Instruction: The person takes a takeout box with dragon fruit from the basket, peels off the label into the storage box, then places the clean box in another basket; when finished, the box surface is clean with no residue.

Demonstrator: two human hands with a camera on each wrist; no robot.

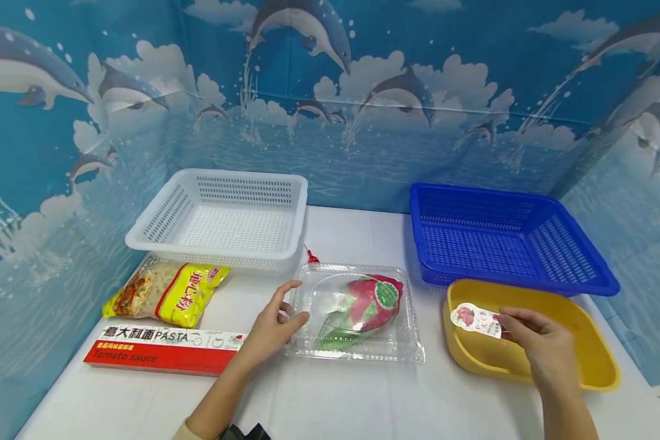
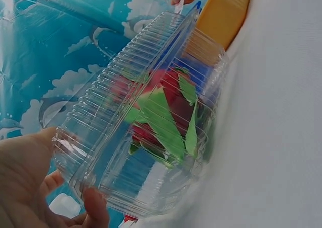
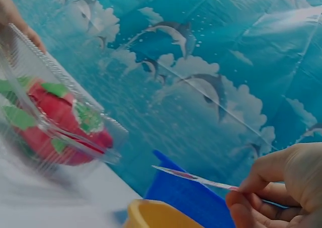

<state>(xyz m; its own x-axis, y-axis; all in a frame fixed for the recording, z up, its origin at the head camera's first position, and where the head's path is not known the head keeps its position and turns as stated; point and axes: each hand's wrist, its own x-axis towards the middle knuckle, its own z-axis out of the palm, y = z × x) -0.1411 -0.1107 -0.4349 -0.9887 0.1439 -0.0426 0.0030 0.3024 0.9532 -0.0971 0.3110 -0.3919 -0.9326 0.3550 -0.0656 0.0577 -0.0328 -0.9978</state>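
Holds clear rectangular plastic box (image 1: 323,297) in left grip (image 1: 272,330), white fruit-printed label (image 1: 476,320) in right grip (image 1: 544,347); likely labelling, needing alignment.

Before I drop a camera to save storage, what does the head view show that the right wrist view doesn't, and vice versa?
Only the head view: white basket, noodle bag, pasta box, printed label face-on.
Only the right wrist view: that label nearly edge-on.
Both: right hand pinching the label, left hand at the clear container, dragon fruit inside, yellow tub, blue basket.
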